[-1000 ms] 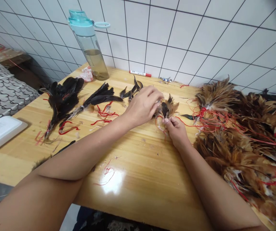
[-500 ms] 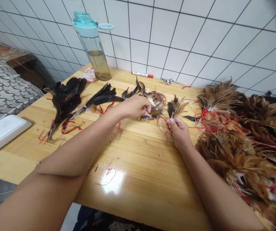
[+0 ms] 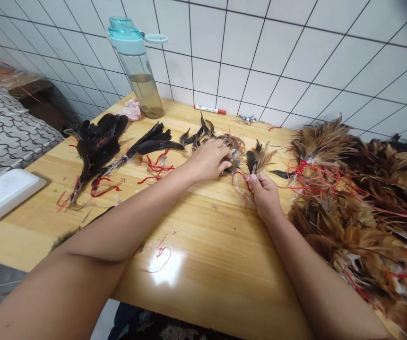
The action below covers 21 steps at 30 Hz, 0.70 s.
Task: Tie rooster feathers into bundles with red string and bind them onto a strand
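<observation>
My right hand (image 3: 265, 191) is closed on a small bunch of feathers (image 3: 259, 158), pinching the quills between thumb and fingers. The bunch fans upward, dark on its left side and brown on its right. Over a loose pile of feathers (image 3: 237, 141) lies my left hand (image 3: 210, 158), palm down, with finger and thumb apart. Its other fingertips are hidden behind the hand. Just left of my right hand, a thin red string (image 3: 238, 182) curls on the wooden table (image 3: 203, 236).
Brown feather bundles (image 3: 359, 222) tied with red string crowd the right side. Black feather bundles (image 3: 99, 146) lie at left. A water bottle (image 3: 139, 75), a red-capped marker (image 3: 209, 109) and crumpled tissue (image 3: 131, 110) stand near the tiled wall. A white box (image 3: 10, 193) sits at the left edge.
My left hand has shifted slightly right and lower over the pile, and its pinch has loosened. My right hand stays in place with the feather bunch.
</observation>
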Tool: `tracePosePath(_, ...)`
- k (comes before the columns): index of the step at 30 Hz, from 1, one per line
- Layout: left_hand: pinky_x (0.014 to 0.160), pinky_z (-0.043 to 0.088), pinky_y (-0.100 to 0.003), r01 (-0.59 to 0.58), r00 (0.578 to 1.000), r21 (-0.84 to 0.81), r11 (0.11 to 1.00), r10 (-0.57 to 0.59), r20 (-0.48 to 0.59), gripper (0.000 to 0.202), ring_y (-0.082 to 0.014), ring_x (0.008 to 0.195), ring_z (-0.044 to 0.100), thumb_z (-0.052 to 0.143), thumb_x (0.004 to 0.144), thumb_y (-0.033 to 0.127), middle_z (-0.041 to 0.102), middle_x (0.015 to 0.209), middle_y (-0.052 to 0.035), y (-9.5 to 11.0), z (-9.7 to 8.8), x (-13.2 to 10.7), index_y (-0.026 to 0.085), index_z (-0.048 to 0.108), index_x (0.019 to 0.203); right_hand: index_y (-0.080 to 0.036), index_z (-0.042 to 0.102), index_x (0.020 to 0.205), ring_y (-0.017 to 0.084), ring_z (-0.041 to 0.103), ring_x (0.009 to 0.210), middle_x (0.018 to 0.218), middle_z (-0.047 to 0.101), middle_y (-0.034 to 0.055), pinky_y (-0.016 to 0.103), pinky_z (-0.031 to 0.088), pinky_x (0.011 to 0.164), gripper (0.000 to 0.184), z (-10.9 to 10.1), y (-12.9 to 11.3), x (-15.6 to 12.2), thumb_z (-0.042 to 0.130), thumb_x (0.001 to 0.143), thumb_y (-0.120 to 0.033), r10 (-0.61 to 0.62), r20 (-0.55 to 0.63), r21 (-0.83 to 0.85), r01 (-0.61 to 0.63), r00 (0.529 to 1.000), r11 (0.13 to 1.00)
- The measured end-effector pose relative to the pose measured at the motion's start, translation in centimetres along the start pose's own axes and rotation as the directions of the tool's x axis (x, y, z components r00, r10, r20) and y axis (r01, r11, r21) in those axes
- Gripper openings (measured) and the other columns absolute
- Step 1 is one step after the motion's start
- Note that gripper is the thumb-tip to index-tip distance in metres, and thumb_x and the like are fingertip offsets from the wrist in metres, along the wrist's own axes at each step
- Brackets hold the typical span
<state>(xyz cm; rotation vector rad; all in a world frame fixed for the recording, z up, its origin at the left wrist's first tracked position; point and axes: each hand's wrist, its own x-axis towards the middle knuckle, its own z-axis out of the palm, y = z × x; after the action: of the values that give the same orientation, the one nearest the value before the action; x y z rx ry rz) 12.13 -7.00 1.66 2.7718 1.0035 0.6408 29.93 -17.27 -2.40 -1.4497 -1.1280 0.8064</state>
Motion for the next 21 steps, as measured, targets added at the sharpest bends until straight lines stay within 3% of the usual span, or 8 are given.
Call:
tracePosePath(5,0.09,0.043,-0.039,-0.035,0.997,0.079,0.996,0.039,-0.06,0.02,-0.0269,0.105,0.05,0.056,0.09,0.026,0.062,0.102,-0.0131,0.6,2.6,-0.4,0.013,0.07,0.094,-0.021,0.055,0.069,0.012,0.035,0.057,0.058,0.041,-0.0044,0.028,0.031,0.057,0.038,0.0,0.3,0.0,0.061,0.079,-0.057,-0.021,-0.011,-0.016,0.021,1.0,1.0)
tracePosePath(9,0.093,0.042,-0.038,-0.086,0.994,-0.064,0.994,0.082,-0.069,0.017,-0.0228,0.099,0.053,0.054,0.089,0.022,0.063,0.099,-0.0097,0.5,2.1,-0.1,0.015,0.069,0.086,-0.021,0.056,0.07,0.012,0.035,0.056,0.058,0.042,-0.0049,0.029,0.033,0.059,0.036,0.0,0.5,0.0,0.059,0.081,-0.054,-0.053,-0.037,-0.031,0.052,0.998,0.998)
tracePosePath(12,0.088,0.044,-0.033,-0.17,0.983,-0.206,0.964,0.18,0.028,0.011,-0.0192,0.091,0.056,0.054,0.082,0.016,0.064,0.092,-0.0072,0.3,0.9,0.2,0.015,0.065,0.079,-0.021,0.055,0.07,0.012,0.035,0.055,0.057,0.041,-0.0052,0.029,0.033,0.059,0.036,-0.1,0.6,0.1,0.057,0.082,-0.054,-0.065,-0.068,-0.068,0.061,0.996,0.996)
tracePosePath(16,0.079,0.044,-0.028,-0.246,0.926,-0.281,0.928,0.311,0.214,0.01,-0.0168,0.082,0.058,0.053,0.076,0.014,0.063,0.083,-0.0048,-0.2,-0.5,0.4,0.016,0.063,0.076,-0.021,0.054,0.067,0.012,0.038,0.057,0.058,0.043,-0.0043,0.029,0.034,0.061,0.036,-0.3,0.8,0.3,0.055,0.082,-0.054,-0.086,-0.111,-0.126,0.071,0.99,0.989)
tracePosePath(19,0.079,0.043,-0.028,-0.217,0.887,-0.222,0.951,0.287,0.362,0.01,-0.0173,0.084,0.059,0.056,0.074,0.016,0.066,0.084,-0.0046,-0.5,-1.2,0.2,0.016,0.065,0.077,-0.021,0.052,0.066,0.013,0.038,0.058,0.059,0.045,-0.0035,0.029,0.033,0.061,0.036,-0.4,0.8,0.3,0.054,0.082,-0.053,-0.092,-0.134,-0.158,0.071,0.987,0.985)
tracePosePath(21,0.082,0.042,-0.029,-0.178,0.884,-0.157,0.971,0.228,0.408,0.015,-0.0186,0.089,0.06,0.057,0.075,0.018,0.068,0.091,-0.0053,-0.5,-1.6,0.1,0.017,0.068,0.085,-0.021,0.052,0.066,0.013,0.038,0.058,0.059,0.044,-0.0037,0.029,0.033,0.06,0.035,-0.4,0.8,0.2,0.053,0.083,-0.052,-0.089,-0.13,-0.176,0.065,0.988,0.982)
